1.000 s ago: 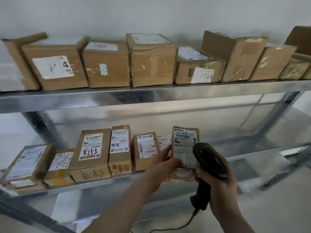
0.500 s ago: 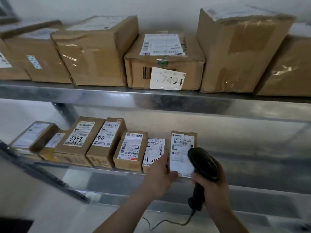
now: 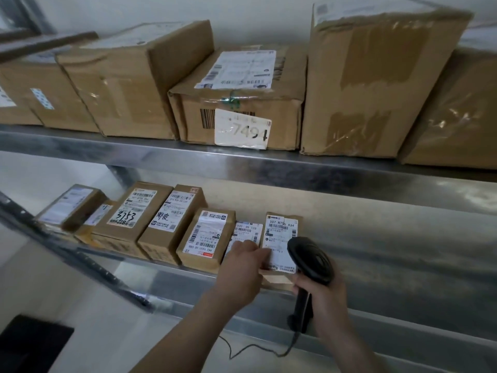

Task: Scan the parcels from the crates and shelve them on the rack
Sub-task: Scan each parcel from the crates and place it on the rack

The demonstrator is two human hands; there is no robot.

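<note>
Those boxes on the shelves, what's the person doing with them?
A person is putting parcels away on a metal rack. The left hand holds a small labelled parcel at the right end of the row on the lower shelf, next to the other small boxes. The right hand grips a black scanner just in front of that parcel's label. Bigger boxes, one marked 7494, sit on the shelf above.

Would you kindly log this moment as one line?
left hand on parcel | right hand grips scanner | parcel on lower shelf
</note>
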